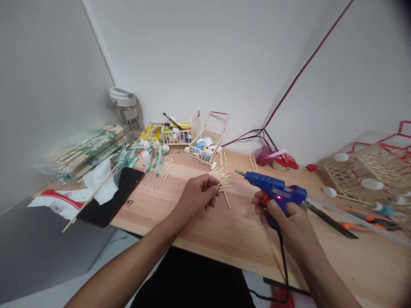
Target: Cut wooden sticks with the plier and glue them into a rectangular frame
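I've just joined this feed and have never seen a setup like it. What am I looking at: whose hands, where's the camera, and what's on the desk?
There's no machine here: these are a person's two bare hands, seen from one camera worn on the head, looking forward and down. The right hand holds a blue hot glue gun, its black cord hanging below. The left hand pinches beside a pile of small wooden sticks; whether it holds one is hard to tell. On the wooden desk stand small stick-built racks with bottle caps inside, and wrapped stick bundles lie to the left.
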Demonstrator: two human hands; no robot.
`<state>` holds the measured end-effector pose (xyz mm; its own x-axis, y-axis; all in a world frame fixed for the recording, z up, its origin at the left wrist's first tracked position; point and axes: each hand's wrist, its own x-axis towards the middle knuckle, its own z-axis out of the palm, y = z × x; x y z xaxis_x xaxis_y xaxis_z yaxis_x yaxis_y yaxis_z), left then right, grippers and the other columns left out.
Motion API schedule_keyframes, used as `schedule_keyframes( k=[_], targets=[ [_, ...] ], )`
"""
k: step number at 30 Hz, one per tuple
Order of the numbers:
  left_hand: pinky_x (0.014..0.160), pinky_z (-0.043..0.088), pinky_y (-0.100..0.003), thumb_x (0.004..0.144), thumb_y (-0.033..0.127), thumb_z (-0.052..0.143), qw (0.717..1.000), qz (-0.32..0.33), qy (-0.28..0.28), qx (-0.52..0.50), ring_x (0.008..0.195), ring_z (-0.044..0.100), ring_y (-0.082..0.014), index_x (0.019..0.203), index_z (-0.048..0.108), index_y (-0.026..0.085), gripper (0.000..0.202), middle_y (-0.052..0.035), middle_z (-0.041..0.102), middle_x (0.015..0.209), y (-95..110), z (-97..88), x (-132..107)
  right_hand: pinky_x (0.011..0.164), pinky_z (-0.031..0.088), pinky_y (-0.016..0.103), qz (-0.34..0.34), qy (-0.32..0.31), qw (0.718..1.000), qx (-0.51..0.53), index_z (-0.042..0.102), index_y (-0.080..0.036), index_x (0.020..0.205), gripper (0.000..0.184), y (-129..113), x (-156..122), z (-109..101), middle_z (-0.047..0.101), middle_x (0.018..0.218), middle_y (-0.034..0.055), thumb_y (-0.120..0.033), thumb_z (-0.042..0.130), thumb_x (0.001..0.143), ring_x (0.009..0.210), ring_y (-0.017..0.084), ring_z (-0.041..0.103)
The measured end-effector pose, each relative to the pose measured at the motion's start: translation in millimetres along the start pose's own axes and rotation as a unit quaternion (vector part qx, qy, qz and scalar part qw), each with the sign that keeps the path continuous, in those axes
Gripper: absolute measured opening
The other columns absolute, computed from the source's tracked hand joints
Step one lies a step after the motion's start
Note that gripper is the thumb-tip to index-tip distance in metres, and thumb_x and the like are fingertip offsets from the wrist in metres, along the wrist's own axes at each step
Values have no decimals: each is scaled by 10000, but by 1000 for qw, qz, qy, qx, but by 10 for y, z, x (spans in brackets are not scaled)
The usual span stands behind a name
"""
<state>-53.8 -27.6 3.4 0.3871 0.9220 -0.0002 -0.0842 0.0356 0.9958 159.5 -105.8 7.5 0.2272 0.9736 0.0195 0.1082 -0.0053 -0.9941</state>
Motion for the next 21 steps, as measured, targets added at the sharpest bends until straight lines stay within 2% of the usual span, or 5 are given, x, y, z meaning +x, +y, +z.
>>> schedule_keyframes(
  k=[3,7,10,15,21],
  targets=[
    [357,376,-162,772,281,606,1000,-2,5,-10,430,513,-67,845,559,133,171,19,565,646,-43,3,13,554,451,248,2,16,999,-36,666,-168,925,310,95,53,-27,657,849,54,-460,640,824,596,122,549],
    [347,380,-172,768,257,593,1000,-14,9,4,429,531,-84,843,558,137,145,18,570,639,-33,-6,23,519,427,237,-8,25,999,-39,659,-159,919,361,204,127,-20,652,814,53,-506,614,827,586,123,547],
    [365,378,-177,767,207,577,997,-5,7,78,430,539,-89,829,585,142,90,22,575,623,36,-17,54,548,439,244,-15,28,995,-92,674,-152,901,398,250,140,-5,659,789,58,-535,606,818,617,138,560],
    [549,428,-202,754,128,578,968,62,50,239,541,568,-86,759,669,150,94,12,640,649,121,13,119,589,470,270,-6,63,989,-134,680,-150,913,432,215,66,-2,677,805,73,-559,589,807,662,170,587],
    [622,416,-211,762,114,584,954,93,82,274,662,600,-112,785,699,167,129,6,693,715,64,69,118,590,486,288,-6,58,982,-179,692,-149,864,446,206,36,-33,690,799,90,-571,564,795,648,186,600]
  ],
)
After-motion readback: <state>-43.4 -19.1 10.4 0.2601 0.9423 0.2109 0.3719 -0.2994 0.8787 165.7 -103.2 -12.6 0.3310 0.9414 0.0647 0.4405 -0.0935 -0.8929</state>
